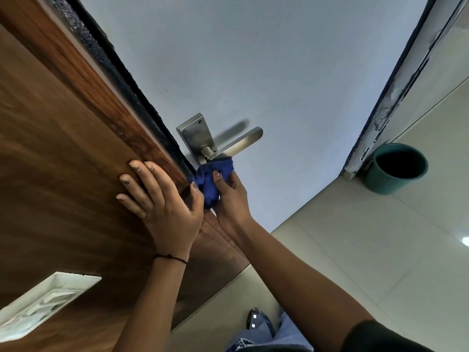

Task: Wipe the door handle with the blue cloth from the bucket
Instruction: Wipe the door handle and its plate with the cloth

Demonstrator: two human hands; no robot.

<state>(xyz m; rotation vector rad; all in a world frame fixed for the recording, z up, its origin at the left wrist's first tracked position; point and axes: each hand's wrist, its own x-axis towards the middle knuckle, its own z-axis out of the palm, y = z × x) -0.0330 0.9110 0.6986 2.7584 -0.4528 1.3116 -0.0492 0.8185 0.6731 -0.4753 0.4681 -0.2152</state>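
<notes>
- The soft dark-blue cloth (212, 181) looks light and limp, so it is best held bunched, as now
- The right hand (232, 196) is closed around it, just under the brushed-metal lever door handle (236, 144), touching its base
- The left hand (162, 201) lies open and flat on the brown wooden door edge (76, 138), holding nothing
- The teal round bucket (397, 168) stands well apart on the floor
</notes>
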